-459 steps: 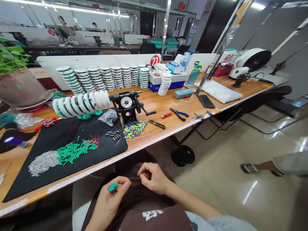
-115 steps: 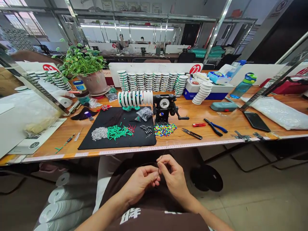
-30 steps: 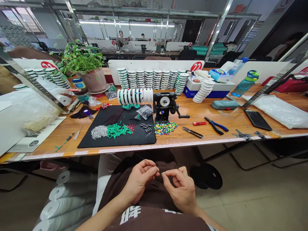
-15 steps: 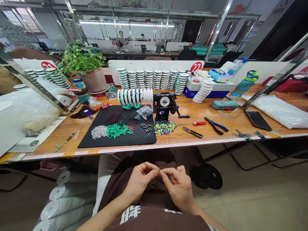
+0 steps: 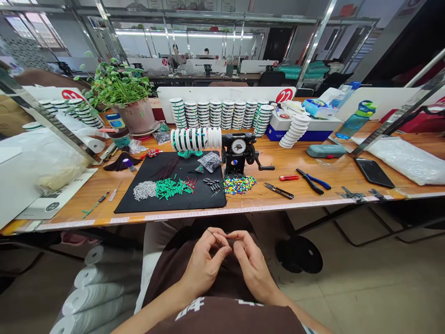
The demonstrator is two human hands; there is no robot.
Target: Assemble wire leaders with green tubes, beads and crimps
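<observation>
Over my lap, my left hand [image 5: 205,262] is closed with a thin dark cord [image 5: 216,237] running across its fingers. My right hand [image 5: 251,264] meets it fingertip to fingertip, its fingers bent inward and its thumb close to the left thumb. Whatever the right fingertips pinch is too small to make out. Both hands are below the table's front edge, in front of the brown apron [image 5: 236,317]. On the table beyond them lies a black mat [image 5: 127,202] with green tubes [image 5: 170,189], silver pieces [image 5: 145,190] and dark cords [image 5: 167,168].
A black hand-cranked winder [image 5: 239,153] carries white spools [image 5: 196,140]. Colourful beads [image 5: 239,184] lie at its foot. Tweezers [image 5: 278,190], a red tool [image 5: 289,177], pliers [image 5: 313,181] and a phone [image 5: 374,172] lie to the right. White rolls [image 5: 97,287] stand at lower left.
My hands have drawn into a more curled pose, and the right fingers have bent in beside the left ones. The dark cord now crosses the left fingers. The table things stay put.
</observation>
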